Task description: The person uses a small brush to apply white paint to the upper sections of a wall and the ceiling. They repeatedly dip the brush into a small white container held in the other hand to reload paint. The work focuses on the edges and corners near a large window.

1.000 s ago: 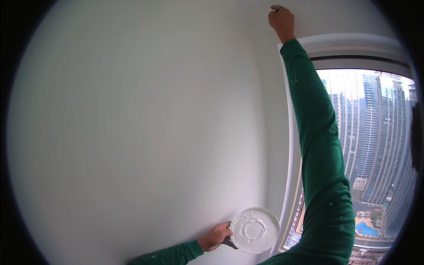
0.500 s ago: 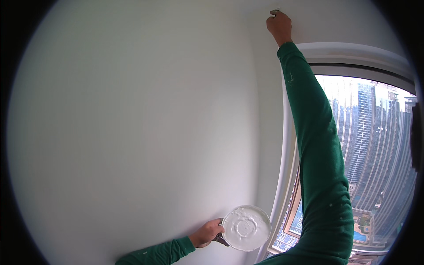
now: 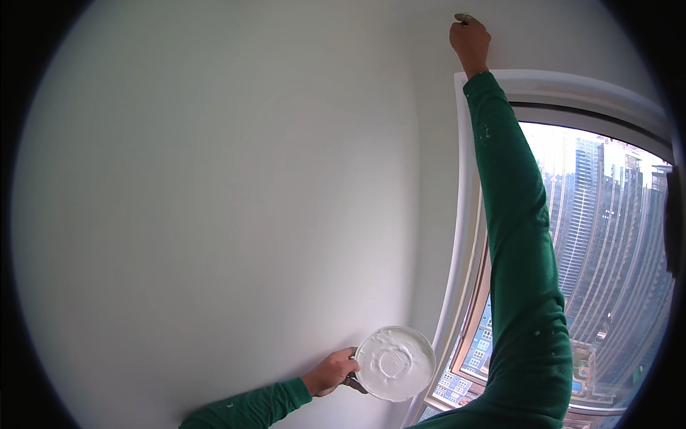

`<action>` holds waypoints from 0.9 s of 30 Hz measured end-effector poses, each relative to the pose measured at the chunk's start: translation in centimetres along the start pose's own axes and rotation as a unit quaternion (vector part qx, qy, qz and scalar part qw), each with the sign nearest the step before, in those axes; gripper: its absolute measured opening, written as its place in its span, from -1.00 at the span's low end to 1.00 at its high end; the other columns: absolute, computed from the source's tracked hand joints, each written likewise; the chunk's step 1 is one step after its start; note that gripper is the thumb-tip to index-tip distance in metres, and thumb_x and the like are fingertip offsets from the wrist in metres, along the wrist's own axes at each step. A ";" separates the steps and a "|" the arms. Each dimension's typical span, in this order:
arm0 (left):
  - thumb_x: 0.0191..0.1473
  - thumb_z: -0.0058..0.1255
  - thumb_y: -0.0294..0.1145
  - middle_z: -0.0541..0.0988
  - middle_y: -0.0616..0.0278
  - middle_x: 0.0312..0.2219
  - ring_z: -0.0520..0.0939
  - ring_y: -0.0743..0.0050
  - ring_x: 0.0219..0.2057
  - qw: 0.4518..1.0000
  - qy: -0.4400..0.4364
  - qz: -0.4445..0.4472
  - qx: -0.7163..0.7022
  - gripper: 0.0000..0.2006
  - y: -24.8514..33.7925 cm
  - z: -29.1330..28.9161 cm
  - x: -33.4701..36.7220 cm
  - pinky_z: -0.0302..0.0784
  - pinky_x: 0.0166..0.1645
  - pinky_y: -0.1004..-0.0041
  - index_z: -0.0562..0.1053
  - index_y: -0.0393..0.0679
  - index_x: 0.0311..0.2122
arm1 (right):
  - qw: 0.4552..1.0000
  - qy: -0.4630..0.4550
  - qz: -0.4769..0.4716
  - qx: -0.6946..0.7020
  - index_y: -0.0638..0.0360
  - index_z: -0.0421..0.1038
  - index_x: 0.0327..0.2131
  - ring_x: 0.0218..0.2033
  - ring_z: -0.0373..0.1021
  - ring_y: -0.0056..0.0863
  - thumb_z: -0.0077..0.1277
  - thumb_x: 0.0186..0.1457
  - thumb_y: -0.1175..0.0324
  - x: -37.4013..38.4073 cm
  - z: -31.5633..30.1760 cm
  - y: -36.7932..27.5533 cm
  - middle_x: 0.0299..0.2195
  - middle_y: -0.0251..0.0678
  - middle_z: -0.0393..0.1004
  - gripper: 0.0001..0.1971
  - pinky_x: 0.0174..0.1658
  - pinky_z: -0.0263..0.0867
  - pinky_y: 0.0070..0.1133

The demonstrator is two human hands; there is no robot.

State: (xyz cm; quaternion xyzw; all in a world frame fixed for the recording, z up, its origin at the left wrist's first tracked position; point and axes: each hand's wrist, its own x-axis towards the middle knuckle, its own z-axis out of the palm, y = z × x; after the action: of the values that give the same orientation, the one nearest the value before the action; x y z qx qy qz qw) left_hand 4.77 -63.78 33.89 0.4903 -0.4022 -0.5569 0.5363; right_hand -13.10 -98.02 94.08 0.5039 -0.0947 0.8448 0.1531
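Observation:
My left hand (image 3: 332, 372) grips the edge of a round white bucket lid (image 3: 409, 381), thumb on top and fingers beneath. White paste lies smeared over the lid's face. High above the window, my right hand (image 3: 470, 44) is closed at the upper wall, with the arm stretched up. A bit of a small tool, grey and metallic, shows at its fingertips (image 3: 464, 18); the rest is hidden by the hand, so its kind is not clear. White specks mark both green sleeves.
A broad pale wall (image 3: 214, 200) fills the left and meets the window wall at a corner (image 3: 416, 164). The white window frame (image 3: 463, 179) stands beside and behind my right arm. Tall buildings (image 3: 593, 207) show through the glass.
My right hand has moved a little to the right along the upper wall. The lid in my left hand has shifted slightly up and left.

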 end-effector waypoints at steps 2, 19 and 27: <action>0.18 -0.21 -0.51 0.52 -0.04 -0.07 0.65 0.19 -0.12 1.000 0.005 -0.015 0.021 -0.57 0.3 -0.1 0.2 0.71 -0.06 0.13 0.26 -0.41 0.15 | 1.000 -0.006 0.013 0.008 0.02 0.61 -0.07 -0.14 0.55 -0.09 -0.05 0.10 0.24 -2.0 -3.3 -1.1 -0.20 -0.08 0.64 -0.64 0.01 0.43 -0.29; 0.18 -0.18 -0.39 0.54 -0.01 -0.07 0.68 0.29 -0.16 0.999 0.024 -0.001 -0.027 -0.50 -0.6 1.3 -1.5 0.72 -0.07 0.20 0.23 -0.35 0.22 | 0.722 -0.284 0.419 0.471 0.40 0.43 -0.04 -0.54 0.47 -0.48 -0.01 0.20 0.44 -37.9 -40.7 -7.5 -0.37 0.05 0.59 -0.71 -0.48 0.33 -0.64; 0.21 -0.24 -0.39 0.55 -0.02 -0.07 0.69 0.26 -0.14 0.995 -0.009 -0.066 -0.078 -0.51 2.4 0.2 0.5 0.71 -0.09 0.20 0.24 -0.37 0.22 | 0.574 -0.316 0.643 0.396 0.38 0.43 -0.16 -0.51 0.47 -0.39 0.09 0.10 0.33 -39.1 -45.6 -7.3 -0.43 0.02 0.54 -0.69 -0.52 0.36 -0.61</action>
State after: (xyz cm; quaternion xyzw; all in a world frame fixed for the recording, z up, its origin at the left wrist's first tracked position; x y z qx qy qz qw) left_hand 5.13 -64.52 36.24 0.4673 -0.3287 -0.6256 0.5312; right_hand -30.65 -83.26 38.03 0.5562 -0.0925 0.4618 -0.6847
